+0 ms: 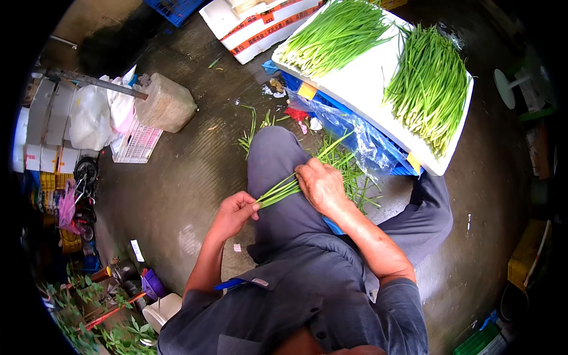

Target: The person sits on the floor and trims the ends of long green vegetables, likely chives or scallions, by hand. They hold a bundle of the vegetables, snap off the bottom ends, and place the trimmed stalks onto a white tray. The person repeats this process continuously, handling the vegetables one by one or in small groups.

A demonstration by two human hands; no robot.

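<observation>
Over my knee, a few green chive stalks stretch between my two hands. My left hand pinches one end of them between thumb and fingers. Closed around the same stalks farther along is my right hand. Beyond it, loose green stalks and trimmings lie heaped on the floor. Two large bundles of chives, one at the left and one at the right, rest on a white foam board or lid, which sits on a blue plastic crate.
A foam box with printed tape stands beyond the crate. A concrete-like block and a pale plastic basket stand at the left. Clear plastic film hangs by the blue crate. Potted plants are at lower left, a yellow crate at right.
</observation>
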